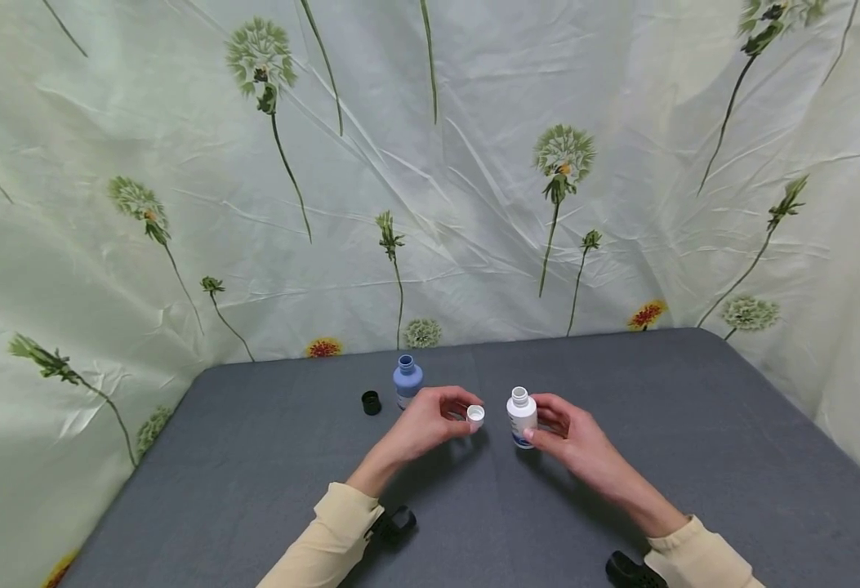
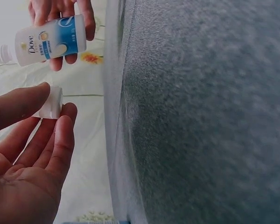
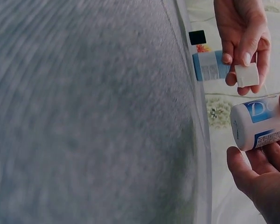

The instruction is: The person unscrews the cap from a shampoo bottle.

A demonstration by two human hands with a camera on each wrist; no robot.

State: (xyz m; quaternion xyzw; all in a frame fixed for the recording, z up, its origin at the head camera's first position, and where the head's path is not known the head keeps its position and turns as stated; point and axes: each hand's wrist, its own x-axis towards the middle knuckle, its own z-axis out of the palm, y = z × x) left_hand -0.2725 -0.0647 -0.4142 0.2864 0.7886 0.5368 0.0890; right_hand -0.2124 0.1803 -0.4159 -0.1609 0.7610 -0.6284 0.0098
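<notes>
Between thumb and fingers my left hand (image 1: 430, 422) pinches a small white cap (image 1: 476, 416), its hollow side facing up. To the right, my right hand (image 1: 572, 434) grips a white Dove bottle (image 1: 522, 418) by its body. The bottle stands upright with its threaded neck uncapped, and the left wrist view shows its blue label (image 2: 67, 36). Cap and bottle are a short gap apart, both above the table. Behind the left hand stands a blue bottle (image 1: 407, 379) with an open neck, its lower part partly hidden by that hand.
A black cap (image 1: 372, 403) lies on the grey cloth-covered table (image 1: 253, 457), left of the blue bottle. A pale curtain (image 1: 474, 204) printed with dandelions hangs behind the table and along its sides. Black wrist cameras (image 1: 393, 523) sit at both sleeves.
</notes>
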